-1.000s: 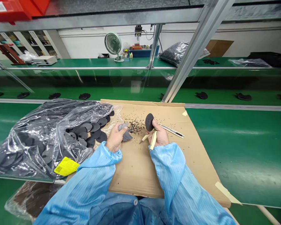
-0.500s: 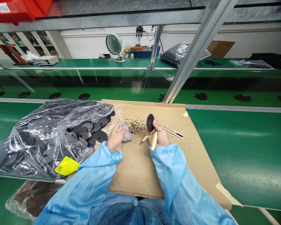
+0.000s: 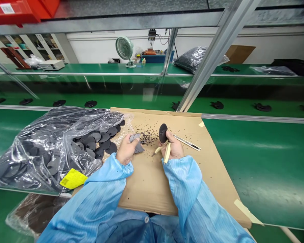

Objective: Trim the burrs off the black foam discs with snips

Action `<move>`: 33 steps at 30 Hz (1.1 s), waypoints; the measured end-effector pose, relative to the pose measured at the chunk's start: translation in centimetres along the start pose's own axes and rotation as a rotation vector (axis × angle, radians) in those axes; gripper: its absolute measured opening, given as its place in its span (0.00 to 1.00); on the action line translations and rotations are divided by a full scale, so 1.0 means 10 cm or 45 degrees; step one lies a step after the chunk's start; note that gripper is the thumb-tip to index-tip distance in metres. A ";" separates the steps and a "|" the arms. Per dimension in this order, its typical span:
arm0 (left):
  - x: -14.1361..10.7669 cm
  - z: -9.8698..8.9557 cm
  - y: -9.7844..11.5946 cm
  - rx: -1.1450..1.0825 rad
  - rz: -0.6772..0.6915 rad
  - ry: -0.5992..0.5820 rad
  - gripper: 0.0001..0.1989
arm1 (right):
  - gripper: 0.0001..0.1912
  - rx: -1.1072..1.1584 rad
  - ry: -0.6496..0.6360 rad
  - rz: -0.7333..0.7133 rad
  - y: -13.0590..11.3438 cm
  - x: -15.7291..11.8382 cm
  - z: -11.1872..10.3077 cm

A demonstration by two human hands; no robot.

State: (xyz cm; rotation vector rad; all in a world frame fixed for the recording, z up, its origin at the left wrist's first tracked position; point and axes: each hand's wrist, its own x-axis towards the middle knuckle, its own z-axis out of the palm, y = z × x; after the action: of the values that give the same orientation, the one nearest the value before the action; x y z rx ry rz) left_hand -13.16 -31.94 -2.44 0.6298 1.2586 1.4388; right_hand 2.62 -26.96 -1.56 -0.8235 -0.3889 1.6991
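Note:
My left hand (image 3: 126, 149) is closed on a grey, flexible-looking piece with dark lines across it (image 3: 137, 144). In my right hand (image 3: 174, 147), a black disc (image 3: 163, 133) is held upright between thumb and fingers, small raised or printed marks on its face. That same hand also keeps a thin tool wrapped in cream tape (image 3: 167, 152), its dark tip pointing down left. Black crumbs (image 3: 148, 136) lie scattered on the cardboard sheet (image 3: 147, 185) between and beyond my hands. Just right of my right hand rests a slim white-and-black cutter-like tool (image 3: 187, 143).
A clear plastic bag (image 3: 40, 148) full of black discs spills toward the cardboard, with a yellow label (image 3: 73, 179) at its front. Black parts (image 3: 91, 104) sit spaced along the green belt behind. A slanted metal post (image 3: 212, 50) rises at the cardboard's back edge.
The grey piece in my left hand has tilted slightly. My right hand keeps the black disc in nearly the same pose. The whole view has shifted a little.

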 end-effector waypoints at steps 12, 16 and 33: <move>0.02 -0.02 -0.03 0.054 0.030 0.001 0.17 | 0.17 0.015 0.022 0.009 0.01 0.03 -0.02; 0.01 0.00 -0.01 0.027 0.000 0.011 0.16 | 0.17 0.007 0.018 0.011 0.01 0.02 -0.01; 0.00 0.00 0.03 -0.147 0.096 -0.005 0.22 | 0.23 -0.366 -0.053 -0.169 0.04 -0.09 0.07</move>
State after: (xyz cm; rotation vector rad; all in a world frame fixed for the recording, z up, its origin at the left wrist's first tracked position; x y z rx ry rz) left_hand -13.28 -31.90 -2.22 0.6071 1.1499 1.5598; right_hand 1.94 -27.80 -1.04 -0.9488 -0.7131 1.5589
